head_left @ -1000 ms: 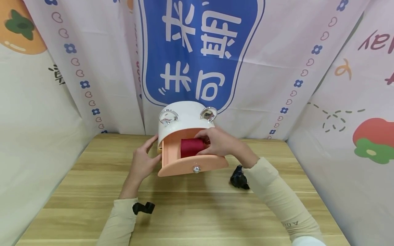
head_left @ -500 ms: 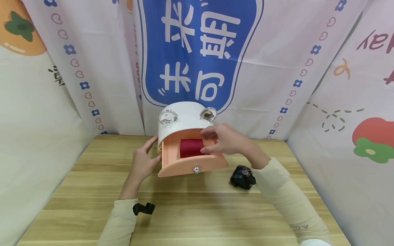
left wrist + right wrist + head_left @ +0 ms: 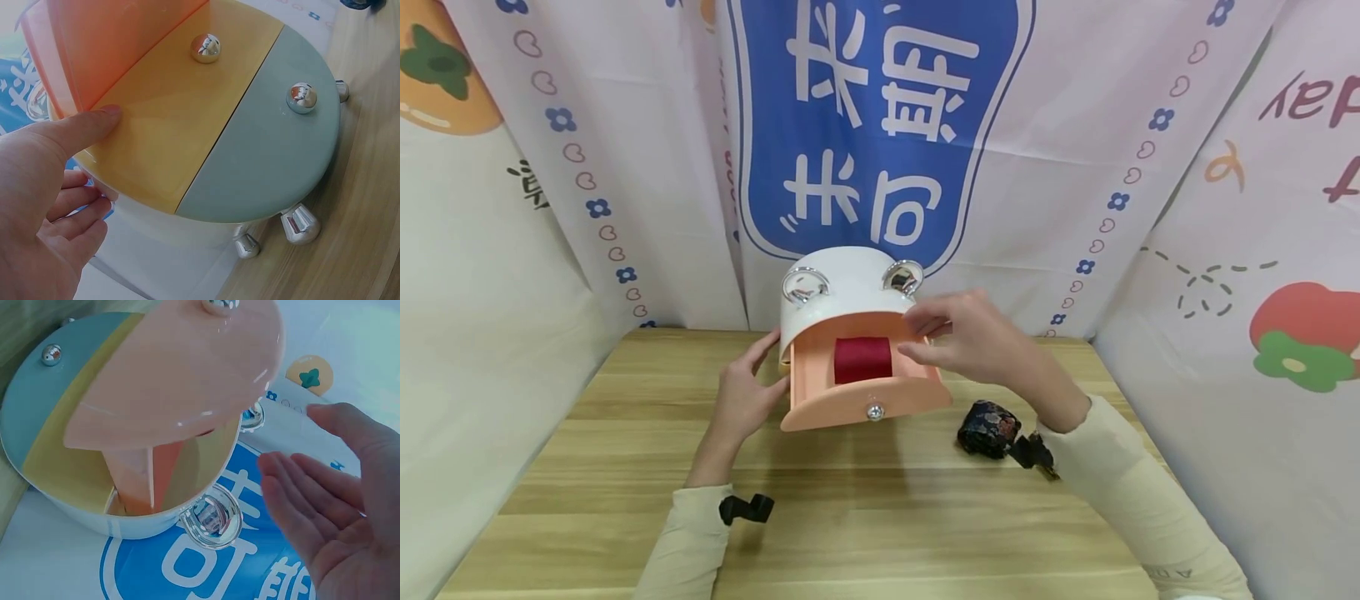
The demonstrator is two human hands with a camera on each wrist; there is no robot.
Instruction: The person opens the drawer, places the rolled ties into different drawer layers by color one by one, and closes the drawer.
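A white round storage box [image 3: 842, 279] with two ring ears stands at the back of the table, its peach top drawer [image 3: 867, 402] pulled out. Inside that drawer lies a roll of dark red cloth [image 3: 862, 359]. My left hand [image 3: 747, 393] holds the box's left side; in the left wrist view its thumb [image 3: 94, 128] lies on the yellow drawer front [image 3: 187, 119], fingers behind the edge. My right hand [image 3: 973, 340] hovers at the drawer's right side, fingers loosely bent and apart from the roll. In the right wrist view nothing is in its palm [image 3: 337, 537].
A dark floral roll of cloth [image 3: 988, 429] lies on the wooden table [image 3: 850, 517], right of the box and near the right sleeve. Below the yellow drawer is a grey-green drawer [image 3: 269, 150] with a silver knob. Printed curtains [image 3: 1045, 167] close off the back and sides.
My right hand has let go of the dark red roll in the drawer and drawn back to the right. The left hand stays on the box.
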